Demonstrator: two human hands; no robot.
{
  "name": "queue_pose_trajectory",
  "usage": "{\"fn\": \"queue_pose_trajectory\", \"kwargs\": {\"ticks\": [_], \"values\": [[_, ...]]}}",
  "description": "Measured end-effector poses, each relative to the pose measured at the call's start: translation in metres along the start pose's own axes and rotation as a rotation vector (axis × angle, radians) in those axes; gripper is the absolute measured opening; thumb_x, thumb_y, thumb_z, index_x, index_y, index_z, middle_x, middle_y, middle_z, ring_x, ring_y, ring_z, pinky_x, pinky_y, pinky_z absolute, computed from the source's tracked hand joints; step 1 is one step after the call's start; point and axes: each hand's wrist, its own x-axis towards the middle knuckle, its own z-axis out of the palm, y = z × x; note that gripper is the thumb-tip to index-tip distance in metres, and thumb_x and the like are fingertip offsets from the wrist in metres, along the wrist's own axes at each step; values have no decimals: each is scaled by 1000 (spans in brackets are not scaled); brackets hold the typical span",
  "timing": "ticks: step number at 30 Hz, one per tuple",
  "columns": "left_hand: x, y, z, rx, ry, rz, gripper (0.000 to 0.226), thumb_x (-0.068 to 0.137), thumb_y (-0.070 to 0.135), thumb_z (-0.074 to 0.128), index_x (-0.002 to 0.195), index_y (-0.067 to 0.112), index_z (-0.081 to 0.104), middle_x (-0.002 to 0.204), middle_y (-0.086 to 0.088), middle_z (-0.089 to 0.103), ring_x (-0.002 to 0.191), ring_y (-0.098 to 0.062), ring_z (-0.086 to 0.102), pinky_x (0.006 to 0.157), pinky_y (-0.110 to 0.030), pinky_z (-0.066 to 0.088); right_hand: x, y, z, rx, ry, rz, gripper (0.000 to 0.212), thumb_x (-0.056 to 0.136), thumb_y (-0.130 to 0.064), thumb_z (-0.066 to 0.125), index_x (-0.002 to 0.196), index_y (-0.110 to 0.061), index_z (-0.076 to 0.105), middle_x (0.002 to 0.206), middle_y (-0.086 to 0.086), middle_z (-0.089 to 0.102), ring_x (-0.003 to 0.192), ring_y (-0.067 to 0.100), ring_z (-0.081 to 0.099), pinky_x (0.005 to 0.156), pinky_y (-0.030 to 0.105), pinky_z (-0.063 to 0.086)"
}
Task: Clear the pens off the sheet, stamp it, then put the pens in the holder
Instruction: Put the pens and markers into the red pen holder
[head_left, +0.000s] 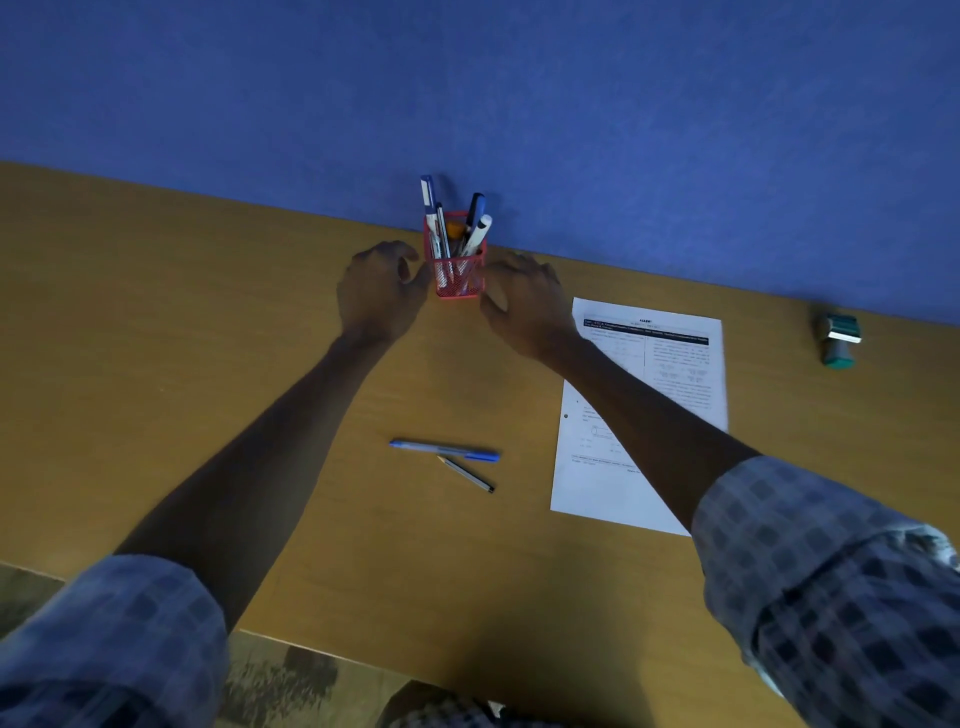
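Wood-grain desk (208, 312) ran up against a matte blue wall (467, 78). We had our left hand (376, 291) and right hand (524, 306) either side of the red mesh holder (457, 273), fingers loosely spread, gripping nothing. Blue pen (444, 449) and slim pencil (466, 474) lay on bare wood, left of the printed sheet (602, 483). Green stamp (837, 340) sat far right.

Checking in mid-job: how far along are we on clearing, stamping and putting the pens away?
Done: the sheet carries no pens. Whether it is stamped cannot be told; the stamp stands apart on the desk. In hand: the left hand and right hand flank the red holder, neither carrying anything. Left: the blue pen and pencil lie on the desk.
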Motion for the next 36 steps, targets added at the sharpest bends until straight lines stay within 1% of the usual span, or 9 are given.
{"fn": "queue_pose_trajectory", "kwargs": {"ticks": [6,9,12,14,18,23,27,33,36], "values": [[-47,-11,2,36,-103,-17,20,83,35,65,93,20,72,76,4,68,77,-20,66,71,-32,51,-39,-10,15,86,-142,-13,32,91,-22,56,121,-14,63,126,6,62,117,23,56,100,39,43],[-75,-17,1,30,-210,-16,14,82,31,66,91,21,72,77,4,67,78,-20,66,72,-32,53,-59,-15,22,143,-207,-12,27,90,-20,58,115,-15,67,117,4,65,110,20,60,98,39,46],[-105,-21,2,-9,-304,13,7,81,20,67,85,18,73,81,-1,70,79,-23,67,74,-38,56,-78,-18,29,192,-285,2,23,88,-17,60,108,-15,70,110,4,68,102,20,63,94,38,48],[-126,-22,5,-10,-360,54,8,83,16,67,86,14,73,86,-2,71,80,-23,67,73,-40,56,-90,-20,34,210,-335,23,20,87,-17,60,104,-15,72,107,3,69,99,21,64,93,38,49],[-162,-24,12,6,-445,110,10,86,20,66,90,15,74,90,1,70,81,-17,67,70,-35,56,-108,-20,41,250,-388,57,15,86,-22,65,97,-17,72,101,-1,70,94,18,66,91,33,48],[-181,-22,22,17,-431,133,7,82,23,69,87,21,74,88,6,68,80,-11,65,65,-24,46,-122,-22,43,260,-436,73,21,84,-33,67,96,-17,73,99,-2,70,92,17,66,88,32,47],[-190,-25,25,46,-462,200,12,80,23,72,90,18,74,93,4,68,86,-14,67,66,-28,51,-128,-23,43,247,-442,62,19,84,-26,63,97,-17,74,101,-2,69,96,18,66,89,32,46],[-195,-29,28,183,-499,334,20,82,22,68,101,18,74,105,1,63,84,-20,67,65,-30,52,-132,-22,50,197,-401,19,16,87,-24,62,94,-16,73,99,1,67,97,23,62,84,34,44],[-195,-30,26,198,-479,409,12,80,15,72,92,16,73,99,-2,62,81,-20,67,62,-32,54,-132,-20,53,210,-417,31,13,86,-25,63,92,-16,71,97,0,68,98,21,62,86,34,45]]}}
